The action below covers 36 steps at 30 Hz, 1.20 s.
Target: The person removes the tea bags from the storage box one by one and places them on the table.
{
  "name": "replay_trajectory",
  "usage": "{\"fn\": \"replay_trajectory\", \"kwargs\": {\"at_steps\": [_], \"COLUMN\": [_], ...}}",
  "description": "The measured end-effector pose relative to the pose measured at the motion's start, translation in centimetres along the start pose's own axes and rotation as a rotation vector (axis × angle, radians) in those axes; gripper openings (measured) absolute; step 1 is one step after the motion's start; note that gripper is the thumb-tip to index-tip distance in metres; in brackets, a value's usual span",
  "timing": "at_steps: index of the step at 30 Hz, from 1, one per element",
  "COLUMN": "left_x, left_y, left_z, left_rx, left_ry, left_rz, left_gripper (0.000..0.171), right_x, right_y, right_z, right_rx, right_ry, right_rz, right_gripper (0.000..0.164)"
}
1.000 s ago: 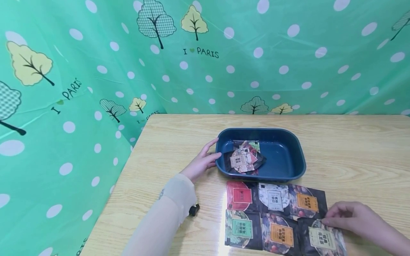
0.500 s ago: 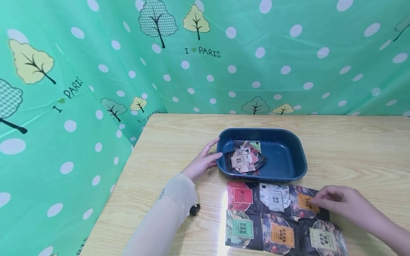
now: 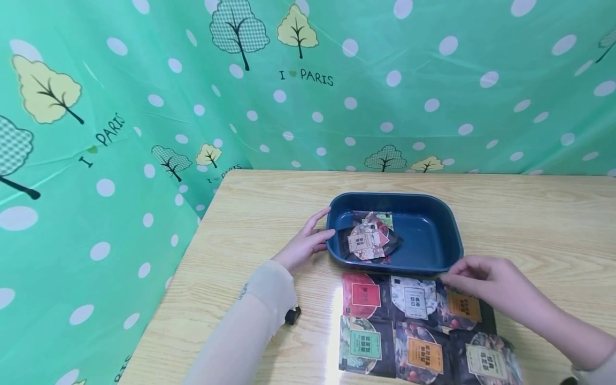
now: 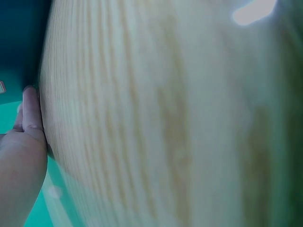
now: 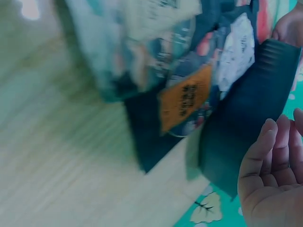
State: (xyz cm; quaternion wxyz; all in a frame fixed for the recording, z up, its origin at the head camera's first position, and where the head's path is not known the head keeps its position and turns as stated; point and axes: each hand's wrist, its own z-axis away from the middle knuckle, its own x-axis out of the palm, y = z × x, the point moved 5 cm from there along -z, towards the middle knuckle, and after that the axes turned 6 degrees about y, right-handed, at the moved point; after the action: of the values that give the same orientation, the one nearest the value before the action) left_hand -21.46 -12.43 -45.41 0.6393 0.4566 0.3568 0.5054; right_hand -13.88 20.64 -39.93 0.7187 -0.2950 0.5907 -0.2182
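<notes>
A dark blue plastic tub [image 3: 425, 240] stands on the table with several overlapping tea sachets [image 3: 366, 241] at its left end. My left hand [image 3: 304, 246] rests against the tub's left side, its fingers extended and thumb at the rim. Near the front right corner of the tub is my right hand [image 3: 486, 278], fingers bent and nothing seen in them. It partly covers a sachet with an orange label [image 3: 464, 307]. Beside that lie a white sachet [image 3: 415, 299] and a red sachet [image 3: 366, 294]. The right wrist view shows the fingers [image 5: 279, 146] in front of the tub wall.
A nearer row has a green-label sachet [image 3: 366, 345], another orange-label sachet [image 3: 423, 353] and a pale-label sachet [image 3: 483, 361]. The wooden table [image 3: 269, 203] ends at a green dotted curtain [image 3: 317, 117]. A small black object [image 3: 292, 315] shows by the left sleeve.
My right hand has moved from the near right sachet, over the far right one, up and left to the tub's front right corner. My left hand stays at the tub.
</notes>
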Motion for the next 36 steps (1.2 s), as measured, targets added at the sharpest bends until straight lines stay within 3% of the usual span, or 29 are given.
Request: {"fn": "replay_trajectory", "kwargs": {"at_steps": [10, 20, 30, 36], "left_x": [0.0, -0.3, -0.1, -0.1], "left_y": [0.1, -0.1, -0.1, 0.0], "left_z": [-0.1, -0.2, -0.1, 0.0], "left_rx": [0.005, 0.007, 0.015, 0.003], "left_ry": [-0.016, -0.012, -0.016, 0.002], "left_rz": [0.006, 0.007, 0.004, -0.003], "left_gripper": [0.061, 0.060, 0.062, 0.061], "right_x": [-0.7, 0.0, 2.1, 3.6], "right_y": [-3.3, -5.8, -6.6, -6.7], "right_z": [-1.9, -3.7, -5.6, -6.5], "right_rx": [-0.024, -0.088, 0.020, 0.060], "right_ry": [0.072, 0.064, 0.015, -0.004], "right_rz": [-0.016, -0.032, -0.239, -0.337], "right_gripper": [0.029, 0.028, 0.043, 0.044]}}
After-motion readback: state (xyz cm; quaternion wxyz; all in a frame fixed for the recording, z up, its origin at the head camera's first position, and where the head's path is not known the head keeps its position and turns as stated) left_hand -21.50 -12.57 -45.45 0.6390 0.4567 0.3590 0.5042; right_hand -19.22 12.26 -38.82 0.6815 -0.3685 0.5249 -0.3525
